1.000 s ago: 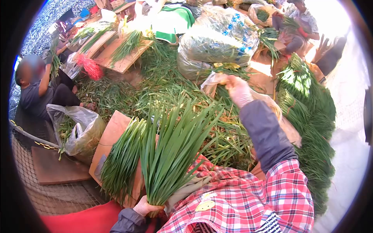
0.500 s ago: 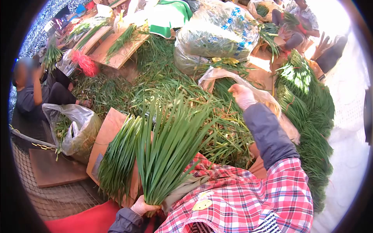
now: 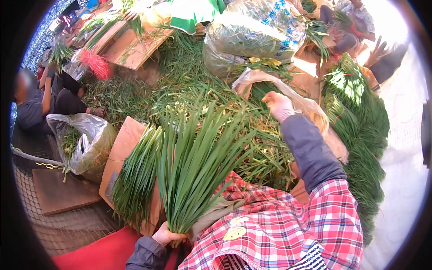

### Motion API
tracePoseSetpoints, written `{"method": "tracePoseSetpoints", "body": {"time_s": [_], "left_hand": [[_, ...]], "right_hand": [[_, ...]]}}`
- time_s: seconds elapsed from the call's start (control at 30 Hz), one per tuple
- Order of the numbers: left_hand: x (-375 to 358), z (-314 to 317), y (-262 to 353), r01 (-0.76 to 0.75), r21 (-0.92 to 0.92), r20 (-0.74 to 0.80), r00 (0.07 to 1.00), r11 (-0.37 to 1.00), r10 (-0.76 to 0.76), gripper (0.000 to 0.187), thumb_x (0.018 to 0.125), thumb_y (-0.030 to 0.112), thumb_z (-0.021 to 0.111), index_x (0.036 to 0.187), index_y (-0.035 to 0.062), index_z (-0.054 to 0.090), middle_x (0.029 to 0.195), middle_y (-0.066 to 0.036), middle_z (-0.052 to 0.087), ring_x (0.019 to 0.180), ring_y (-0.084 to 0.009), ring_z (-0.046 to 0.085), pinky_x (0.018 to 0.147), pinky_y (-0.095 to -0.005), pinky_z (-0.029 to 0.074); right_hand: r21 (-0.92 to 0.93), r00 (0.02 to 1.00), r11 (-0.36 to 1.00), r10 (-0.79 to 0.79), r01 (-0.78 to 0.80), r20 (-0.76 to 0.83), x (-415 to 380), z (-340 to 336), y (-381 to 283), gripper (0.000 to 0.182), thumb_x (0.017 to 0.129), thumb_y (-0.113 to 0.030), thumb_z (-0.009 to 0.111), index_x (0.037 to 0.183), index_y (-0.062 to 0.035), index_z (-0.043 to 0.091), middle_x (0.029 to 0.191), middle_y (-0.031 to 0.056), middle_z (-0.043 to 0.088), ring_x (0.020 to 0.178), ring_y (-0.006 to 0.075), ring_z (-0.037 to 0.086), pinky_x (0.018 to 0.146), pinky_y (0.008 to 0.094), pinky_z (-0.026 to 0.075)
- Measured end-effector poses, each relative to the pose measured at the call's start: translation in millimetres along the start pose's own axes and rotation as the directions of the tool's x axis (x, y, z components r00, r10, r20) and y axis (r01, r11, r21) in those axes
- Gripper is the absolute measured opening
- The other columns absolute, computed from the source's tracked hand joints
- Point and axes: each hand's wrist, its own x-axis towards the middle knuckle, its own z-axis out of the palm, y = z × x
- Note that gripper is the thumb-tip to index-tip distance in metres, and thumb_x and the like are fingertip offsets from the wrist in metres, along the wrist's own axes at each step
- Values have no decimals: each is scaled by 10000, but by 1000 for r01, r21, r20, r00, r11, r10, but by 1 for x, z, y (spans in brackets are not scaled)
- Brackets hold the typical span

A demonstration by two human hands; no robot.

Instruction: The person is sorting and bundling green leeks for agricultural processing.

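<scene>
My left hand [image 3: 168, 235] is wrapped round the lower end of a bunch of garlic chives [image 3: 193, 166], whose long flat green leaves fan out upward. Just left of this bunch, a pile of chives [image 3: 137, 175] lies on a tilted wooden board [image 3: 126, 139]. My right hand [image 3: 278, 106] is raised beside an open clear plastic bag [image 3: 310, 112], over the scattered leaves. Its fingers are curled together, and I cannot make out anything between them. A red plaid garment [image 3: 279, 220] covers my lap and upper right arm.
Loose cut leaves [image 3: 198, 90] cover the ground ahead. Stacked chive bundles [image 3: 360, 148] line the right side. A large stuffed plastic bag [image 3: 256, 36] stands at the back. Another bag [image 3: 85, 144] and a seated person [image 3: 40, 99] are at left; another person sits at far right.
My right hand has shifted slightly left and down, its fingers still curled. My left hand keeps hold of the chives. The person at left has lowered an arm.
</scene>
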Motion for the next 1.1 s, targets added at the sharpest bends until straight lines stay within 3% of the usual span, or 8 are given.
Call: {"method": "tracePoseSetpoints", "body": {"time_s": [0.27, 0.33, 0.47, 0.53, 0.6, 0.77, 0.87, 1.1], "left_hand": [[10, -8, -9, -37, -33, 53, 998, 999, 38, 177, 692, 43, 707, 830, -22, 617, 664, -92, 611, 552, -189, 586, 550, -305, 468], [9, -7, -5, -40, -33, 50, 998, 999, 42, 192, 683, 45, 712, 837, -20, 618, 687, -96, 620, 574, -194, 594, 550, -305, 470], [6, -11, -4, 49, -5, 50, 998, 999, -49, 219, 668, 57, 717, 847, -20, 619, 725, -112, 631, 605, -206, 603, 555, -305, 472], [6, -11, -5, 61, -4, 41, 997, 998, -61, 217, 665, 58, 714, 843, -20, 619, 737, -117, 633, 617, -208, 604, 561, -307, 472], [9, -8, -6, 59, -14, 40, 998, 998, -58, 216, 665, 57, 708, 845, -20, 618, 745, -120, 634, 624, -209, 604, 564, -309, 472], [16, -5, -11, 36, -102, 82, 996, 994, -28, 247, 663, 46, 695, 883, -23, 608, 755, -118, 630, 627, -208, 599, 576, -310, 472], [20, -5, -15, 30, -126, 102, 995, 992, -17, 263, 659, 41, 698, 897, -23, 605, 761, -120, 630, 631, -209, 600, 586, -311, 475], [18, -1, -13, -43, 148, 8, 999, 988, 42, 290, 660, 27, 700, 929, -18, 601, 779, -117, 635, 651, -211, 608, 606, -323, 489]], "right_hand": [[-13, 809, 835, -528, 550, 259, 12, -10, -95, 644, 712, -9, 581, 1303, -223, 440, 1272, 142, 506, 1109, 322, 526, 870, 369, 469], [-262, 682, 934, 28, 243, 731, 16, 3, -121, 457, 753, -68, 570, 1190, -199, 557, 1127, 138, 603, 1041, 336, 566, 849, 363, 474], [4, 935, 994, -106, 111, 339, 13, 28, -44, 194, 755, -82, 581, 924, -112, 672, 898, 106, 667, 867, 291, 621, 791, 337, 479], [663, 970, 708, 189, -243, 153, 17, 17, -8, 140, 787, -4, 543, 871, -24, 654, 769, 42, 631, 653, 146, 533, 622, 273, 435], [313, 853, 807, 396, -500, 341, 14, -8, 9, 148, 835, -131, 601, 933, -35, 657, 765, 64, 646, 653, 140, 547, 630, 275, 445], [164, 851, 921, 243, -353, 466, -28, -16, -35, 249, 776, -303, 662, 880, -81, 705, 875, 131, 665, 795, 260, 628, 752, 323, 479], [13, 863, 909, -400, 417, 309, -33, 8, -58, 335, 687, -382, 703, 908, -129, 701, 1006, 66, 649, 1055, 243, 546, 900, 374, 422], [-107, 594, 779, -373, 618, 712, -48, 55, -90, 419, 709, -464, 651, 1048, -218, 664, 1031, 29, 630, 1144, 245, 486, 1030, 538, 218]]}}
